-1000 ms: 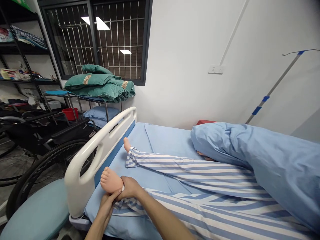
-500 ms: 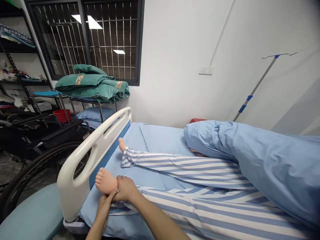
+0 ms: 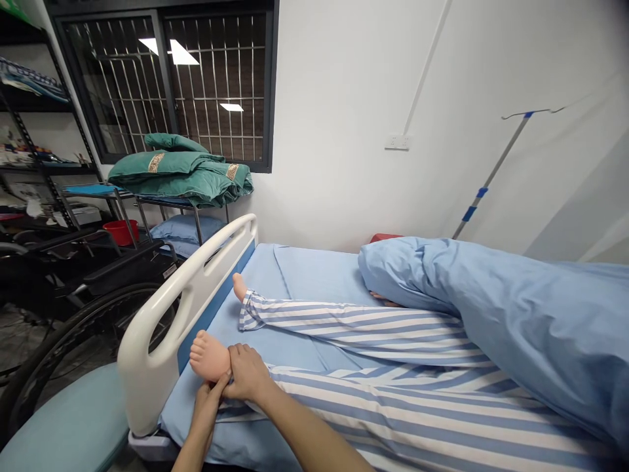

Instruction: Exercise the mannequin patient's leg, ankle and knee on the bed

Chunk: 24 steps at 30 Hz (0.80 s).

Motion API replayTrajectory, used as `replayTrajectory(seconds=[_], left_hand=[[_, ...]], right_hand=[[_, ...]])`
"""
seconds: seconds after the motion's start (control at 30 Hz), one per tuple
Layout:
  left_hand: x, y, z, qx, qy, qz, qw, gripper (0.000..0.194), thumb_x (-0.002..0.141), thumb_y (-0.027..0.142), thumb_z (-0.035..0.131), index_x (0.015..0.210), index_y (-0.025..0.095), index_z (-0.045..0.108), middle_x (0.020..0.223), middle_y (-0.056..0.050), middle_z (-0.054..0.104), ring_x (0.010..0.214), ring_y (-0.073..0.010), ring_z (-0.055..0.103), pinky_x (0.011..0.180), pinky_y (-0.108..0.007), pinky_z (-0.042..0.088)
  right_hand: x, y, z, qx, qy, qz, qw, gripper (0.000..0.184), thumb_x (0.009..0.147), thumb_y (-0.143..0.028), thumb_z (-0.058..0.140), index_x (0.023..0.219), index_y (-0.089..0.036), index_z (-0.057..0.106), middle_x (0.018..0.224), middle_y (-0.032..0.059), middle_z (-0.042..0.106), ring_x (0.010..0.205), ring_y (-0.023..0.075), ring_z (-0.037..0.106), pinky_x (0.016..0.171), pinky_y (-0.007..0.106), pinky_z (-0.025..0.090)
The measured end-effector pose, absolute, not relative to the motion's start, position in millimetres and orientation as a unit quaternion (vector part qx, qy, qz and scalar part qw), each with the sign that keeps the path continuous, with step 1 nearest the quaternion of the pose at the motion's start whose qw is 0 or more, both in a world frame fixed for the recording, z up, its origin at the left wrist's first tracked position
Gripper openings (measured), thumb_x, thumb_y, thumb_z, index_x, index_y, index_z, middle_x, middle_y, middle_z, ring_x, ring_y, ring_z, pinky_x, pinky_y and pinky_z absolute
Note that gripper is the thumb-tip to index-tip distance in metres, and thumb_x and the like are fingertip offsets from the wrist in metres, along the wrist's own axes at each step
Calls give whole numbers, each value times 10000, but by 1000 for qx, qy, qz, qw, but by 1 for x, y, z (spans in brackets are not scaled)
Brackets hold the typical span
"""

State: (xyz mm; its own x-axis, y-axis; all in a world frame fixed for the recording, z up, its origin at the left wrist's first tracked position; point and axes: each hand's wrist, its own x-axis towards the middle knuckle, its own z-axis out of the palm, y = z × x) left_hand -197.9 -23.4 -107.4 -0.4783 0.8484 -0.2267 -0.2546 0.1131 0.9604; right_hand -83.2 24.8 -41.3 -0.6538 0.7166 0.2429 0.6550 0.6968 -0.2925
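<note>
A manikin's near foot (image 3: 210, 357), smooth and pink with toes up, lies by the footboard end of the bed. My right hand (image 3: 247, 372) is wrapped over its ankle from the far side. Below the heel, my left hand (image 3: 207, 401) grips the near side, its thumb touching my right hand. Its palm side and some fingers are hidden. The near leg wears blue-and-white striped trousers (image 3: 373, 400). Beyond it, the other foot (image 3: 239, 287) rests on the blue sheet (image 3: 314, 265), toes up. A folded-back blue quilt (image 3: 515, 295) covers the upper legs.
The cream footboard (image 3: 147, 308) stands just left of the foot. Past it are a wheelchair (image 3: 98, 288), a teal stool (image 3: 63, 419) and a rack with green bedding (image 3: 181, 170). An IV pole (image 3: 491, 177) rises behind the bed.
The camera view has shifted slightly. Both hands keep the same hold at the near foot's ankle, with little visible movement.
</note>
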Motion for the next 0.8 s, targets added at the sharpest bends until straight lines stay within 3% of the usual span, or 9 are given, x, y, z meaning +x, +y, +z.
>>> replayTrajectory(seconds=[0.47,0.67,0.8], left_hand=[[-192,-29,-87,240,614,601,451,529,547,297,745,1002,69,602,1013,-128,666,1022,-295,573,828,-335,496],[-189,-32,-82,249,613,596,454,458,615,351,696,975,77,623,971,-119,680,1004,-275,586,828,-330,493],[-189,-32,-80,256,612,601,446,478,596,322,715,1000,88,614,1024,-122,663,1036,-270,570,907,-340,448]], right_hand=[[-79,32,-42,-358,-907,133,179,437,591,-415,585,933,-153,510,893,88,576,819,249,515,696,336,406],[-73,46,-21,-330,-888,292,130,355,546,-373,651,827,-168,586,790,25,620,741,212,557,641,286,417],[-78,79,-2,-335,-849,363,189,414,597,-320,641,977,-165,581,1008,44,618,904,213,561,732,287,441]])
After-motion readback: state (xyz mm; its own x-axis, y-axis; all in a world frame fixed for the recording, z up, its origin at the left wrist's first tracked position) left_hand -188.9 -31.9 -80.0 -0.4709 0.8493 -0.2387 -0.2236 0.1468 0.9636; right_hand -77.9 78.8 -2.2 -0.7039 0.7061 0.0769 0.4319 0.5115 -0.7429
